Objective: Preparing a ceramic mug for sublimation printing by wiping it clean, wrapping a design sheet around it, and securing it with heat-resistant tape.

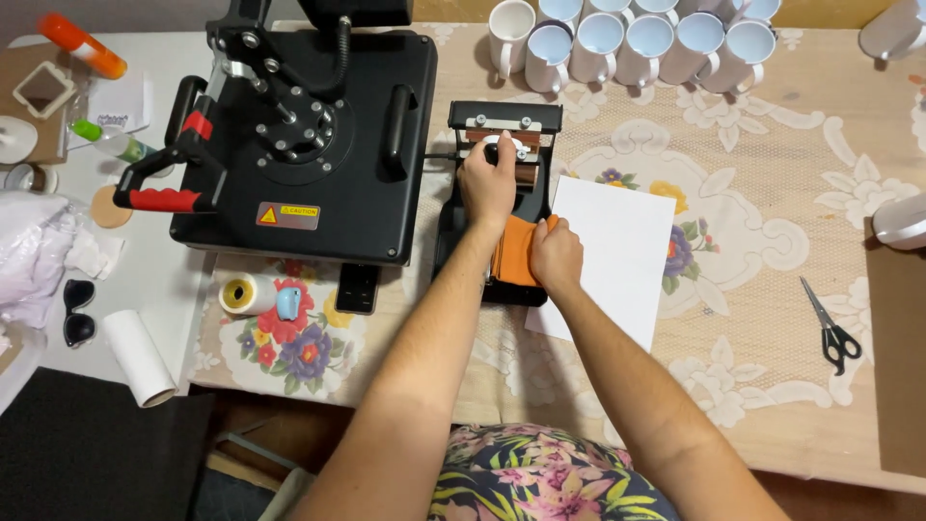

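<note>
**A:** Head view, the only one. State the position of each hand.

**B:** The left hand (pixel 488 179) is closed around the knob at the back of the small mug press (pixel 502 207). The right hand (pixel 556 253) rests with fingers curled on the orange pad (pixel 513 253) at the front of the same press, gripping its edge.

**A:** Which step does this appear to be?

**B:** By judgement, adjustment of the press: one hand on the knob, the other steadying the pad. A further turn of the knob would call for the right hand to hold the pad level and the press body steady on the cloth.

**A:** Surroundings?

**B:** A white sheet of paper (pixel 617 256) lies just right of the press, touching the right wrist. The large flat heat press (pixel 309 145) stands directly to the left. White mugs (pixel 627 43) are grouped at the far edge of the table (pixel 772 386). Scissors (pixel 830 328) lie well to the right. A tape roll (pixel 246 292) sits near the front left.

**A:** Obstructions?

**B:** The flat press crowds the left side; its cable runs close to the knob.
</note>
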